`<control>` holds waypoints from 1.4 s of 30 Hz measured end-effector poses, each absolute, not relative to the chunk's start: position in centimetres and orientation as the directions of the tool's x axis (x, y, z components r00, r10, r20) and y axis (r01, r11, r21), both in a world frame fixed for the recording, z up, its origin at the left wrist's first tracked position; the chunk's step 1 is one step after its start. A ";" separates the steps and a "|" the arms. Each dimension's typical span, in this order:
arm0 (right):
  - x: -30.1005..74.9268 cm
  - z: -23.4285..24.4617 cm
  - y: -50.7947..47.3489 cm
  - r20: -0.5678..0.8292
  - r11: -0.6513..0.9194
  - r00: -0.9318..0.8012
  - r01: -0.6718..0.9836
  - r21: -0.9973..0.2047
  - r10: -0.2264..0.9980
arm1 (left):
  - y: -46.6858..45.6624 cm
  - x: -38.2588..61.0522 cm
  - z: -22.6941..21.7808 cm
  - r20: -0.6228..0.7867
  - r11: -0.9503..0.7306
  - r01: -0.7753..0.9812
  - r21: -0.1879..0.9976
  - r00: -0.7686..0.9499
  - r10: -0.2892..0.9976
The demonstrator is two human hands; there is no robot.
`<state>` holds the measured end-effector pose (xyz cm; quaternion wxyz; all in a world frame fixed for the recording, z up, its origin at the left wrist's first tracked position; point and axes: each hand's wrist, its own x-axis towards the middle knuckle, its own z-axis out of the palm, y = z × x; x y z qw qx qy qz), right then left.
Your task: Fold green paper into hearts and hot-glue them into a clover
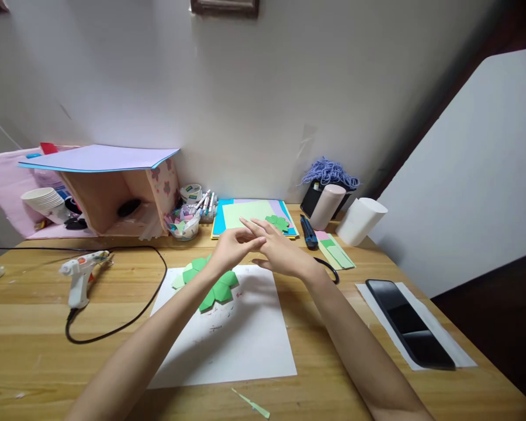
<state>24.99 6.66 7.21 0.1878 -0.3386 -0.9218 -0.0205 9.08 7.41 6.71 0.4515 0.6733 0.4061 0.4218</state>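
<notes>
Over the paper, my left hand meets my right hand; its thumb and curled fingers close on the fingers of the right. The right hand has its fingers stretched out, and no object shows in it. Whether some small bit lies between the touching fingertips is hidden. Below and left of them, green folded paper flowers lie on a white sheet, partly covered by my left forearm. Small reddish and dark marks dot the sheet. Another green paper flower rests just behind my right fingers on stacked coloured paper.
A glue gun with a black cord lies left. Behind are a pink box, markers and a scrap cup. To the right are a utility knife, paper rolls and a phone. A green strip lies in front.
</notes>
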 end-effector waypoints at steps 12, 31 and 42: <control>27.2 9.7 6.4 0.259 0.713 -0.677 0.569 -0.410 0.689 | 10.5 5.0 8.1 0.238 -0.244 0.139 0.960 0.059 0.970; 30.0 9.5 7.7 0.047 0.414 -0.465 0.733 -0.540 0.884 | 16.4 -5.5 7.1 0.414 -0.016 0.964 0.264 -0.099 0.905; 25.7 6.4 7.6 -0.032 0.473 -0.590 0.677 -0.565 0.807 | 9.8 -6.3 4.9 0.574 -0.213 0.926 0.311 -0.004 0.819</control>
